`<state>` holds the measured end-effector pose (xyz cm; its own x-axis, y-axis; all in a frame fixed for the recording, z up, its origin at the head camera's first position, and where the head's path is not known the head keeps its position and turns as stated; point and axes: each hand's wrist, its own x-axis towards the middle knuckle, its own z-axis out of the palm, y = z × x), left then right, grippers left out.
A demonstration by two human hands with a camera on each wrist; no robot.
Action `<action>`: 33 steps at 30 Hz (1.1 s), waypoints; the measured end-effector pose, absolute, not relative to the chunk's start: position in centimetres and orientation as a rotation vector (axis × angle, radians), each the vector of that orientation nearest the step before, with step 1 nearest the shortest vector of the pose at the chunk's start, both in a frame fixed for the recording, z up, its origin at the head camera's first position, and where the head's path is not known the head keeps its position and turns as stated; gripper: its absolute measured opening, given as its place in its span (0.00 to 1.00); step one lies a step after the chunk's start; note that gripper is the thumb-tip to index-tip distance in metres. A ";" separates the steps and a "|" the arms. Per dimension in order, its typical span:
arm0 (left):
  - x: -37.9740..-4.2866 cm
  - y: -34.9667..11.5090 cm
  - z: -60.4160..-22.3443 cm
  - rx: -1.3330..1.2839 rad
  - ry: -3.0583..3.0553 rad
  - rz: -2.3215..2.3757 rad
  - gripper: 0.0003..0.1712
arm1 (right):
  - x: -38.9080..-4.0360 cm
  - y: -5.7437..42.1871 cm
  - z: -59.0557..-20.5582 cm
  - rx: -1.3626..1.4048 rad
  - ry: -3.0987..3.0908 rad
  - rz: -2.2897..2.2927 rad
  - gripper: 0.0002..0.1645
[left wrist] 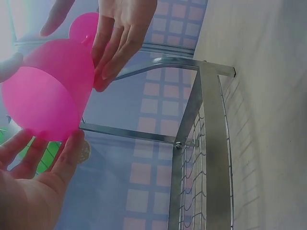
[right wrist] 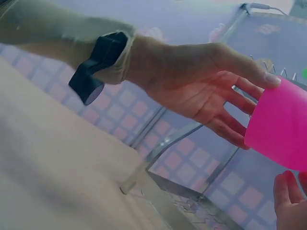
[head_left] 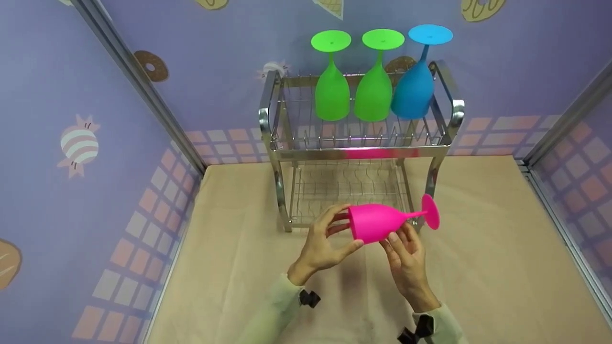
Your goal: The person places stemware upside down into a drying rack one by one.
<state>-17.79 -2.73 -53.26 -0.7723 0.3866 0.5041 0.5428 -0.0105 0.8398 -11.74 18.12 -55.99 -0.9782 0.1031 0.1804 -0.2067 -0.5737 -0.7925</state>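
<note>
A bright pink plastic goblet (head_left: 375, 222) lies sideways in the air in front of the rack, its mouth to the left and its foot to the right. My left hand (head_left: 318, 246) grips it at the rim, thumb below and fingers at the far side. My right hand (head_left: 409, 265) holds the lower bowl near the stem, thumb on the near side and fingers beneath. From the left wrist, the goblet's open mouth (left wrist: 38, 103) shows above the left fingers. In the right wrist view the left hand (right wrist: 192, 81) spans the pink rim.
Behind the hands stands a two-tier metal dish rack (head_left: 363, 153). Two green goblets (head_left: 332, 93) (head_left: 374, 95) and a blue goblet (head_left: 413, 93) stand upside down on its upper tier. The rack rests on a beige cloth (head_left: 229, 229), with patterned purple walls (head_left: 215, 62) around it.
</note>
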 end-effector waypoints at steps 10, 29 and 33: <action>-17.6 -2.3 -53.5 -1.012 -2.109 -1.902 0.43 | -12.2 17.6 -56.0 0.196 -1.045 2.774 0.31; -18.1 -4.5 -53.3 -1.021 -2.014 -1.918 0.41 | -13.3 18.9 -51.7 0.396 -1.168 2.563 0.30; -19.0 -6.4 -53.7 -0.923 -2.035 -1.855 0.38 | -14.0 19.5 -50.0 0.527 -1.272 2.437 0.33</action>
<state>-18.96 -6.44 -53.65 -0.7727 0.2887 0.5653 0.5895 -0.0037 0.8078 -14.04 19.48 -50.02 -0.8731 0.1266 0.4709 -0.4586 -0.5410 -0.7050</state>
